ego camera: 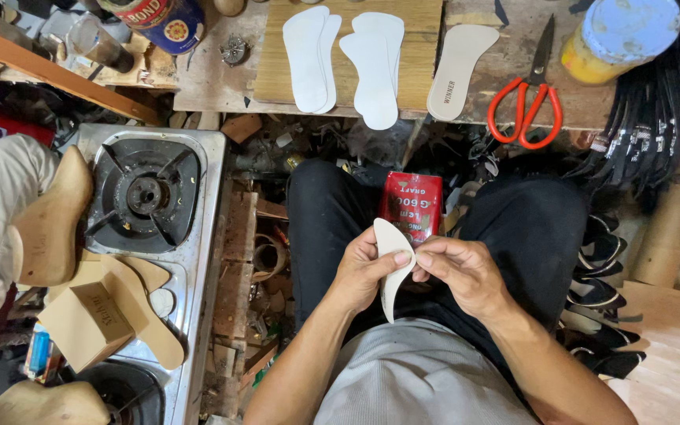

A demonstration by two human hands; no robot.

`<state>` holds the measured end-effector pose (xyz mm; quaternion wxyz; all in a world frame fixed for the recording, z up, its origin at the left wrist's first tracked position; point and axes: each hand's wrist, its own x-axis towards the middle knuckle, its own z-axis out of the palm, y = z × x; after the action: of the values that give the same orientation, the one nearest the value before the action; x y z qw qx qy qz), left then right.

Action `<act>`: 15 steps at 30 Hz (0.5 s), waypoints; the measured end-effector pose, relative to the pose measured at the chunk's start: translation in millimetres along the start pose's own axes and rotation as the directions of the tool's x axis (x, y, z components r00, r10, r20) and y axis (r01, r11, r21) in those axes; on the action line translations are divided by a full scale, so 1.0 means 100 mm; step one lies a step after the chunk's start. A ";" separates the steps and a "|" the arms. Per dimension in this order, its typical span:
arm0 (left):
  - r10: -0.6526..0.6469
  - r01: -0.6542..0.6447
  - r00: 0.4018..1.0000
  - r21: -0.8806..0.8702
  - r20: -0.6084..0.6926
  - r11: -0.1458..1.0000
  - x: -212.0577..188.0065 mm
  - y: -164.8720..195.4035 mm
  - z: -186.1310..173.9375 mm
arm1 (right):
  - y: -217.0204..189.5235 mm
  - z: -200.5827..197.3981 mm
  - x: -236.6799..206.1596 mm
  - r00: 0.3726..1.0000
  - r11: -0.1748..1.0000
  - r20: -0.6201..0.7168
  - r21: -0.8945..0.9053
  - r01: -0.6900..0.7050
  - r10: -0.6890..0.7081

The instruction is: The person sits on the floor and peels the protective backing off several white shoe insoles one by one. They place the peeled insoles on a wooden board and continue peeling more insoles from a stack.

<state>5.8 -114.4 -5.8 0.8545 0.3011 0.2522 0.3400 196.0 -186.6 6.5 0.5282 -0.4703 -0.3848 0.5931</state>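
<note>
So the insole (391,264) was a thin, off-white cut-out, rounded at the top and tapering to a point at the bottom, bent into a slight curve and held up over the lap, just in front of a red tin (411,206) wedged between the dark-trousered knees. The left hand (366,271) came in from below with the forearm angled up, thumb pressed on the face of the insole and the fingers curled shut behind it, gripping the left edge. The right hand (462,271) sat just beside it, wrist bent inward, fingers pinched closed on the upper right edge, with thumb and fingertip meeting right at the rim. Both hands touched the piece, nearly knuckle to knuckle.

Going left to right around them: a wooden shoe last (50,220) leaned against a pale sleeve at the far left, next to a steel gas stove (198,236) with a small cardboard box (88,321) and tan cut-outs lying on it. Up on the wooden worktop (426,55) lay 2 pairs of stacked white insoles (306,55), then 1 greyish single insole (458,71), then red-handled scissors (529,102) and a yellow can with a blue lid (619,35). At the far right hung a bundle of black straps (647,118).
</note>
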 end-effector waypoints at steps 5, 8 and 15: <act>0.000 0.000 1.000 0.010 -0.011 1.000 0.00 0.00 0.01 | -0.07 -0.03 0.00 1.000 0.993 -0.009 -0.121 -0.003 0.002; 0.005 -0.004 1.000 0.022 -0.014 1.000 0.01 0.02 0.01 | -0.11 -0.02 0.01 1.000 0.983 -0.003 -0.184 0.016 -0.017; 0.007 0.001 0.999 0.169 -0.049 0.986 -0.05 0.12 0.06 | -0.19 -0.01 -0.02 0.999 0.969 0.017 -0.245 0.041 -0.038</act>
<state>1.4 -113.5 7.9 0.8188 0.3644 0.3007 0.3261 202.1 -186.0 24.2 0.4752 -0.5207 -0.4678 0.5331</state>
